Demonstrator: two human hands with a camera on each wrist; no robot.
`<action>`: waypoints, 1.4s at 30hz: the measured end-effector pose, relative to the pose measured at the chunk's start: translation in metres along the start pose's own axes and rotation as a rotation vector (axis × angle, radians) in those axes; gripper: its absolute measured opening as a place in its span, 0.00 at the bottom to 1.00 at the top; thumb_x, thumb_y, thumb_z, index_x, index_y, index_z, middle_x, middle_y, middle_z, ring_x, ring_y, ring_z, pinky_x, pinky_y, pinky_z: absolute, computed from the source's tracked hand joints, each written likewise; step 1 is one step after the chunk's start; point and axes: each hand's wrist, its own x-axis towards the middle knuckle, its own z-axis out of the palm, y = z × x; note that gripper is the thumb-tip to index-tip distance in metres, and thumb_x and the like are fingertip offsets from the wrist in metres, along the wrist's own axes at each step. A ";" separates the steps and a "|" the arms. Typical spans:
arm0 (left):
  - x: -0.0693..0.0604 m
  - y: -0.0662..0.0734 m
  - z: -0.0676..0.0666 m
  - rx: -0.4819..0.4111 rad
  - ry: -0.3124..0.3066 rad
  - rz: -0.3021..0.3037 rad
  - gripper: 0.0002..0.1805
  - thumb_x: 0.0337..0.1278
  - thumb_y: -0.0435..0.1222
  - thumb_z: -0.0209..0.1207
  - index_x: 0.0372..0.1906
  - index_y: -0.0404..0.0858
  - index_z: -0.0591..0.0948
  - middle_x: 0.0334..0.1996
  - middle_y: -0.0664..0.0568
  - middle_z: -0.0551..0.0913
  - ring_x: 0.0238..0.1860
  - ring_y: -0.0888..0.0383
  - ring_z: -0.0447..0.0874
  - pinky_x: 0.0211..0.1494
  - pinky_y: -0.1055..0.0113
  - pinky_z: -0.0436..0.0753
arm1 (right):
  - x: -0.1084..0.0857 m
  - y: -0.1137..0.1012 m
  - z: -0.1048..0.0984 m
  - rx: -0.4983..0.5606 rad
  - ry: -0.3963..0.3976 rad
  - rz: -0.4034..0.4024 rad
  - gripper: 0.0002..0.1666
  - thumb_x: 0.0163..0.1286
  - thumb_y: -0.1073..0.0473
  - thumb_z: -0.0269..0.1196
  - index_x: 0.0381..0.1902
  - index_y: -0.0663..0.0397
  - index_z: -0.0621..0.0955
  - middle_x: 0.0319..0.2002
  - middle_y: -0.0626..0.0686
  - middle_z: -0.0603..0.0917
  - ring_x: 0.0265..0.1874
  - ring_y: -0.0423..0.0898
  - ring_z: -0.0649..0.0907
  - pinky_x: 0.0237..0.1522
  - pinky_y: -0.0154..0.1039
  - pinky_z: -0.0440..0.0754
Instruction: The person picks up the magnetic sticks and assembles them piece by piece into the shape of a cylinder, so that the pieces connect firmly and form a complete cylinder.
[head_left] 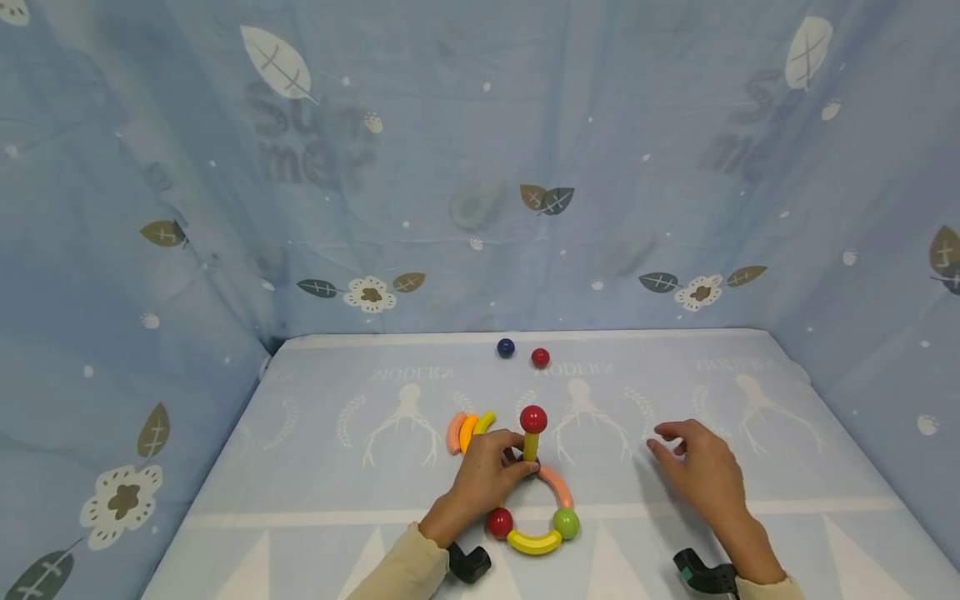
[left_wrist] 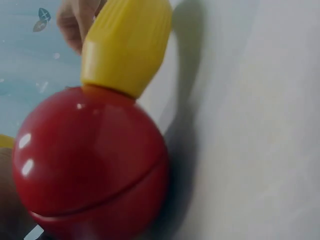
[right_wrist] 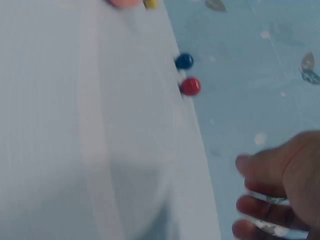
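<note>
My left hand (head_left: 483,477) pinches a dark ball (head_left: 534,467), mostly covered by its fingers, at the far side of a ring of toy pieces. From that ball a short yellow stick (head_left: 531,447) rises upright, topped by a red ball (head_left: 533,419). Around the ring run a pink curved piece (head_left: 557,487), a green ball (head_left: 566,523), a yellow curved piece (head_left: 535,544) and another red ball (head_left: 499,522). The hand hides the ring's left side. Above the table on the right, my right hand (head_left: 701,471) hangs with loosely bent fingers, holding nothing visible.
Pink, orange and yellow curved pieces (head_left: 467,431) lie together behind the left hand. Farther back sit a loose blue ball (head_left: 506,348) and a red ball (head_left: 540,358), near the table's rear edge. Blue patterned curtains (head_left: 480,167) surround the table at the back and sides.
</note>
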 end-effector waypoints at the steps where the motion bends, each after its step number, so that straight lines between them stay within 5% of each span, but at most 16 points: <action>1: 0.000 0.000 0.000 0.004 0.002 -0.001 0.13 0.48 0.36 0.74 0.40 0.40 0.87 0.34 0.60 0.84 0.29 0.65 0.77 0.32 0.74 0.77 | -0.001 0.004 -0.006 -0.031 0.009 0.040 0.14 0.54 0.62 0.75 0.38 0.60 0.86 0.31 0.53 0.83 0.23 0.47 0.80 0.19 0.41 0.72; 7: 0.001 0.000 0.001 0.014 0.004 -0.010 0.13 0.48 0.36 0.74 0.41 0.39 0.87 0.35 0.59 0.85 0.29 0.63 0.77 0.32 0.74 0.76 | -0.004 0.016 -0.025 -0.146 -0.105 0.215 0.13 0.62 0.57 0.69 0.38 0.63 0.86 0.27 0.54 0.83 0.17 0.49 0.78 0.13 0.44 0.69; 12: 0.000 0.001 0.001 0.012 0.005 -0.038 0.13 0.48 0.36 0.74 0.41 0.39 0.87 0.36 0.58 0.85 0.29 0.62 0.78 0.32 0.73 0.77 | -0.006 0.017 -0.025 -0.201 -0.230 0.303 0.15 0.58 0.60 0.71 0.39 0.66 0.84 0.25 0.55 0.82 0.16 0.51 0.77 0.13 0.47 0.70; 20: -0.001 0.000 0.002 0.035 0.015 -0.045 0.13 0.48 0.37 0.74 0.41 0.40 0.87 0.37 0.58 0.86 0.29 0.62 0.78 0.32 0.74 0.77 | -0.006 0.017 -0.025 -0.198 -0.297 0.329 0.16 0.56 0.62 0.72 0.39 0.67 0.83 0.26 0.58 0.82 0.19 0.51 0.78 0.17 0.48 0.72; 26: -0.001 -0.001 0.002 0.030 0.007 -0.051 0.14 0.48 0.37 0.74 0.41 0.40 0.87 0.36 0.58 0.85 0.29 0.63 0.77 0.33 0.73 0.77 | -0.010 0.010 -0.022 -0.119 -0.450 0.305 0.14 0.54 0.61 0.74 0.36 0.65 0.85 0.23 0.48 0.79 0.21 0.46 0.76 0.21 0.44 0.72; 31: -0.001 -0.001 0.001 0.030 -0.002 -0.054 0.14 0.48 0.38 0.74 0.41 0.40 0.87 0.35 0.60 0.84 0.29 0.65 0.76 0.32 0.74 0.77 | -0.018 -0.001 -0.010 0.064 -0.496 0.276 0.11 0.54 0.60 0.75 0.33 0.59 0.86 0.24 0.45 0.81 0.21 0.43 0.75 0.23 0.40 0.73; 36: -0.001 -0.001 0.002 0.030 -0.003 -0.043 0.14 0.48 0.38 0.74 0.41 0.40 0.87 0.34 0.61 0.84 0.28 0.65 0.76 0.31 0.74 0.76 | -0.025 -0.023 0.009 0.421 -0.466 0.285 0.16 0.59 0.61 0.73 0.42 0.62 0.83 0.33 0.49 0.83 0.21 0.45 0.81 0.23 0.36 0.79; 42: -0.001 -0.001 0.002 0.034 0.006 -0.045 0.13 0.48 0.37 0.74 0.41 0.40 0.87 0.36 0.59 0.85 0.29 0.64 0.76 0.32 0.73 0.76 | -0.036 -0.055 0.021 0.699 -0.408 0.103 0.17 0.60 0.66 0.71 0.45 0.63 0.80 0.36 0.53 0.84 0.26 0.47 0.86 0.28 0.37 0.83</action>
